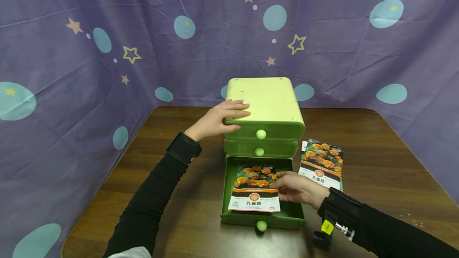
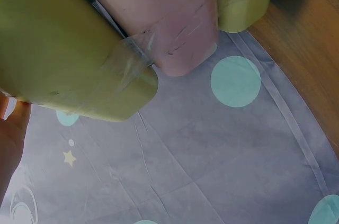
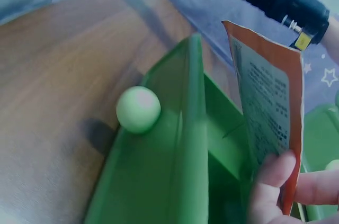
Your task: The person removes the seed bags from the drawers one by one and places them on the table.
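A small drawer cabinet (image 1: 263, 96) with a pale yellow top and green drawer fronts stands on the table. My left hand (image 1: 219, 119) rests on its top left front edge, fingers stretched out over the top. The bottom drawer (image 1: 291, 210) is pulled out. Over it my right hand (image 1: 295, 188) pinches a seed packet (image 1: 254, 194) with orange flowers by its right side. In the right wrist view, thumb and finger grip the packet (image 3: 267, 89), its printed back showing above the green drawer. A second packet (image 1: 320, 160) with the same flowers lies right of the cabinet.
The middle drawer (image 1: 242, 148) and the top drawer (image 1: 244, 131) have round light-green knobs. A purple cloth (image 1: 215, 63) with stars and ovals hangs behind and at both sides of the brown wooden table (image 1: 186, 218). Pink and yellow cabinet sides (image 2: 175, 17) fill the upper left wrist view.
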A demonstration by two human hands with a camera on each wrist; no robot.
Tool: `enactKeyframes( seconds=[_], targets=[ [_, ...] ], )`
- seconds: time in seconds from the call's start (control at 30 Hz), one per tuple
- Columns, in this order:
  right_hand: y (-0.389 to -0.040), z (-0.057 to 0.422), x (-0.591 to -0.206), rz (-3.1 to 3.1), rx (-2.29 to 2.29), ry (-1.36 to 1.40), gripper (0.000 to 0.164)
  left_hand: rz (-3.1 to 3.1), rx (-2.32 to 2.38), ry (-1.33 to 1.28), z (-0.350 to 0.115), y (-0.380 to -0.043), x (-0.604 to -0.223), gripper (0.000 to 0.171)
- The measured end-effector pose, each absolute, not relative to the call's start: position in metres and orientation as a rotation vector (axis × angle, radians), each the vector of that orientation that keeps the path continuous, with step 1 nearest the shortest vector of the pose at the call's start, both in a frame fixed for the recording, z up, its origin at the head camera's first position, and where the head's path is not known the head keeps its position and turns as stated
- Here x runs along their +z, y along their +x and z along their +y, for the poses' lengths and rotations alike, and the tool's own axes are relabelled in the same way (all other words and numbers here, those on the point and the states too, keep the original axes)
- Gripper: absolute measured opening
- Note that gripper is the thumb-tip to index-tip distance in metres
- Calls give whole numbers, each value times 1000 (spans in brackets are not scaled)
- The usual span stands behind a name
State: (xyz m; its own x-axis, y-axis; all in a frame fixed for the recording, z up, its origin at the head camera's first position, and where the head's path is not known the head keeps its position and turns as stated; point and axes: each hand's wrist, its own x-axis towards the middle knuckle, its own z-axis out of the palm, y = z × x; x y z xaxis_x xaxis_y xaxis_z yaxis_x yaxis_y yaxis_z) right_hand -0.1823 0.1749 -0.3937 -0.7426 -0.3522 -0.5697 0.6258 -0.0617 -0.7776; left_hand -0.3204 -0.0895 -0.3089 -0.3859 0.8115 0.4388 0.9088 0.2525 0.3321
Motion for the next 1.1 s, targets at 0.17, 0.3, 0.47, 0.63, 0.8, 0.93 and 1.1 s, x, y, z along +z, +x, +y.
enactKeyframes(
  seconds=[0.17,0.3,0.47,0.63,0.8,0.93,1.1],
  targets=[
    [-172,182,-388,1454,-1909,313,74,-2344,-813,-1627,-90,-320,-309,46],
    [-163,187,-384,1416,-1901,286,81,-2349,-813,-1630,-91,-320,-309,46],
    [-148,193,-376,1391,-1888,228,83,-2346,-812,-1626,-93,-321,-309,47],
    [-132,197,-367,1417,-1856,109,84,-2334,-824,-1625,-96,-321,-309,46],
    [-126,208,-356,1604,-1766,-33,85,-2320,-821,-1626,-97,-321,-309,46],
    [-123,224,-346,1793,-1685,-125,82,-2315,-814,-1625,-98,-321,-310,46],
    [-121,248,-336,1992,-1688,-140,80,-2307,-807,-1632,-98,-321,-309,46]
  ],
)
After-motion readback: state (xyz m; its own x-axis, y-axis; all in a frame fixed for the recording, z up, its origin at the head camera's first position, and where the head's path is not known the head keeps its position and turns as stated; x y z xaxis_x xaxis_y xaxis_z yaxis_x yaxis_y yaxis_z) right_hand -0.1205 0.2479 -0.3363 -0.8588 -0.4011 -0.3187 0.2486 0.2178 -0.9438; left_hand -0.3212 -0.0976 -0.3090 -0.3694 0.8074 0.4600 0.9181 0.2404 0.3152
